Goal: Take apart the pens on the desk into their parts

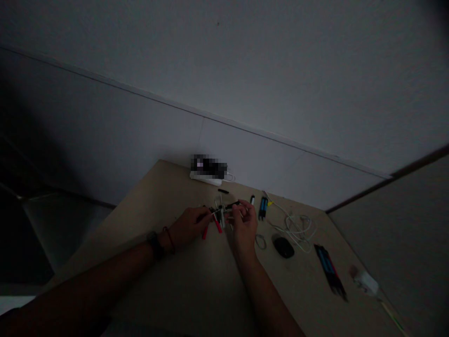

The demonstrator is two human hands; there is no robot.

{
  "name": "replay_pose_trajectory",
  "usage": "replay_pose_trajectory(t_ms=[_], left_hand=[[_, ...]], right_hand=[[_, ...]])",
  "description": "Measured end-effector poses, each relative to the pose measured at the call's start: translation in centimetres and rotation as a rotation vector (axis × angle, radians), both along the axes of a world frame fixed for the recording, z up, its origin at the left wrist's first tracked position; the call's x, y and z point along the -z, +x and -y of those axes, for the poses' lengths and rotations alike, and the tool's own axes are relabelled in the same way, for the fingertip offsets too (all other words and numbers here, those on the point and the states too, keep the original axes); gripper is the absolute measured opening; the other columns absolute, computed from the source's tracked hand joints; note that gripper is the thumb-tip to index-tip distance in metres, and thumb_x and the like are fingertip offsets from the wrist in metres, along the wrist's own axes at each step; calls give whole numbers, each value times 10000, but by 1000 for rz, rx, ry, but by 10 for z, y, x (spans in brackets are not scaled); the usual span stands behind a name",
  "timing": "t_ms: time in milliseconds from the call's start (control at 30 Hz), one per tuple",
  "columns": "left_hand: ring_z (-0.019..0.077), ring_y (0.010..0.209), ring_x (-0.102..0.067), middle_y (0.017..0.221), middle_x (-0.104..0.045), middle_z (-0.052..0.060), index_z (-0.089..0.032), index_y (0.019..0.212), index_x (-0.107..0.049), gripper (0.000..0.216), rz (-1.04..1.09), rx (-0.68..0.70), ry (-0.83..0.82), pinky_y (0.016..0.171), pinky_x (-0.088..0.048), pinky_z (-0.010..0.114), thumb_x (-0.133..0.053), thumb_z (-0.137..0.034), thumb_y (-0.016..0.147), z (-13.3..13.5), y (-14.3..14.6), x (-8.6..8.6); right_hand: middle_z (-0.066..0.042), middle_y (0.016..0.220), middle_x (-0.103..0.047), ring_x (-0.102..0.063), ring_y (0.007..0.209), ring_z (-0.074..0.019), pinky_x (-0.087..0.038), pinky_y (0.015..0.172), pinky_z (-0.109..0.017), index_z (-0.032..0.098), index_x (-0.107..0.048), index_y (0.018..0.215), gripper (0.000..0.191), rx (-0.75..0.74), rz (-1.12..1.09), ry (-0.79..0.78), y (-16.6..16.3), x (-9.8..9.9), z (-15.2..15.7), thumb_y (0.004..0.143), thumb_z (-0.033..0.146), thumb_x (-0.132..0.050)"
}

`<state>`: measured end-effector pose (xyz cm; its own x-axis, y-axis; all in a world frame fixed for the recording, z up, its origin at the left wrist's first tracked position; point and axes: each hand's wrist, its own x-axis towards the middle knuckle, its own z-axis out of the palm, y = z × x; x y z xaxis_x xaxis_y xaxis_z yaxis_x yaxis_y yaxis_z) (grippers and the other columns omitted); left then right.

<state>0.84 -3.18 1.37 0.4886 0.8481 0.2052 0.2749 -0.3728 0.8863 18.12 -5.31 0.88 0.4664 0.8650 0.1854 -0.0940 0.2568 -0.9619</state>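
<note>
The scene is very dim. My left hand [191,226] is closed around a tool with red handles [211,225], probably pliers or cutters, held over a light wooden table [182,285]. My right hand [244,223] is pinched shut on a thin black wire or stick [232,205] that runs toward the tool's tip. Small white and black parts [220,213] sit between the two hands; I cannot make them out. A dark watch and a red band are on my left wrist.
A white power strip [206,177] lies at the table's back edge by the wall. To the right lie blue-black tools [262,207], a coiled white cable [298,227], a black mouse [283,246], a small ring of wire [260,241], dark pens [329,270] and a white adapter [366,282].
</note>
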Motion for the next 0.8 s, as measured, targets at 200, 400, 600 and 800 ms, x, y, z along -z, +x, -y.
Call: replay_pose_trajectory(t_ms=[200, 400, 600, 800], left_hand=[[110, 586, -438, 610, -495, -31, -161, 719, -580, 373, 40, -18, -18, 566, -320, 221, -464, -428, 952, -1, 0, 1], [107, 572, -429, 605, -489, -36, -160, 738, -591, 351, 63, -9, -41, 565, -328, 219, -481, -423, 943, -3, -1, 2], [116, 588, -461, 617, -515, -28, -160, 766, -600, 366, 59, -17, -45, 572, -342, 228, -474, -450, 950, -4, -2, 2], [115, 574, -458, 596, -507, -34, -166, 721, -564, 355, 45, -34, -49, 562, -341, 229, -481, -426, 947, -4, -1, 3]], right_hand=[[33, 703, -621, -585, 584, -129, -445, 504, -234, 196, -614, 1066, 383, -3, 132, -31, 4, 9, -4, 791, 436, -730], [6, 731, -654, -596, 635, -145, -451, 558, -253, 172, -664, 1065, 395, -26, 216, -58, 5, 16, -6, 789, 449, -716], [2, 718, -657, -596, 636, -153, -469, 597, -274, 158, -676, 1077, 405, -25, 237, -74, 4, 13, -5, 797, 448, -710], [-18, 736, -684, -575, 629, -159, -469, 639, -296, 160, -739, 1066, 364, -68, 515, -111, 0, 10, 0, 827, 426, -672]])
